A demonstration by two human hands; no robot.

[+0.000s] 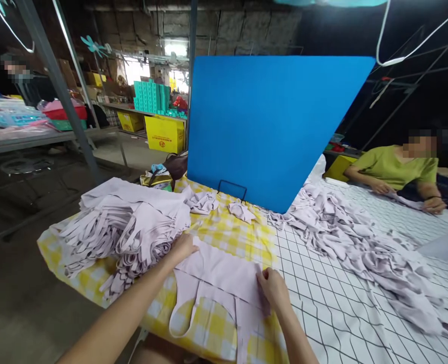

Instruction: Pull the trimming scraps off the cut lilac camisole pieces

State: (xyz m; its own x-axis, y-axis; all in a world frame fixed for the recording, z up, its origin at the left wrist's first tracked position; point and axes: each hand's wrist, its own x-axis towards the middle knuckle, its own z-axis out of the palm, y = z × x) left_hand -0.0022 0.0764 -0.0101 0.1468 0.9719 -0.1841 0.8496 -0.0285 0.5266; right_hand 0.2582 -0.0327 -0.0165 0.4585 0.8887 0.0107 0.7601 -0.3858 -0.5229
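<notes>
A pale lilac strappy top (224, 270) lies spread on the yellow checked cloth (204, 344), its straps towards me. My left hand (184, 248) is closed at the top's left end, beside the stack. With thumb and fingers pinched, my right hand (274, 287) grips its right end. Left of my left hand rises a thick stack of like lilac tops (133, 202), straps hanging over its near side. Two small crumpled lilac pieces (242, 212) lie beyond the spread top.
A tall blue board (269, 126) stands across the table behind a black wire stand (232, 189). Heaped lilac garments (345, 242) cover part of the white grid cloth (314, 308). A co-worker in a yellow-green shirt (394, 167) handles fabric at the right. A metal post (62, 96) rises at left.
</notes>
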